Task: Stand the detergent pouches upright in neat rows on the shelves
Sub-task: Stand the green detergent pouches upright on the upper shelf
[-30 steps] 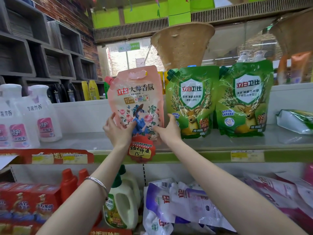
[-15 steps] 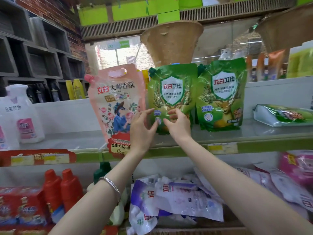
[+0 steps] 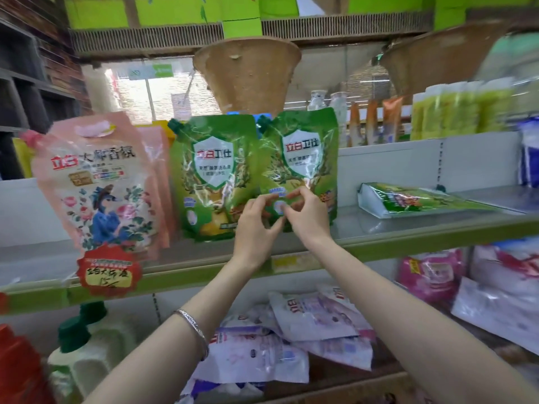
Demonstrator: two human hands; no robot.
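Your metal shelf [image 3: 408,228], pink pouch [image 3: 99,185] tilted at its left front edge, left green pouch [image 3: 213,176] and right green pouch [image 3: 303,153] upright, touching, flat green pouch [image 3: 414,199] lying further right, your left hand [image 3: 253,228] and right hand [image 3: 306,217] both pinching the right green pouch's lower front

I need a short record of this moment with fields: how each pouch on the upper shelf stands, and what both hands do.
pink pouch: standing, slightly tilted, far left
left green pouch: upright, middle
right green pouch: upright, beside it
flat green pouch: lying down, further right
left hand: pinches right green pouch low down
right hand: pinches the same pouch low down
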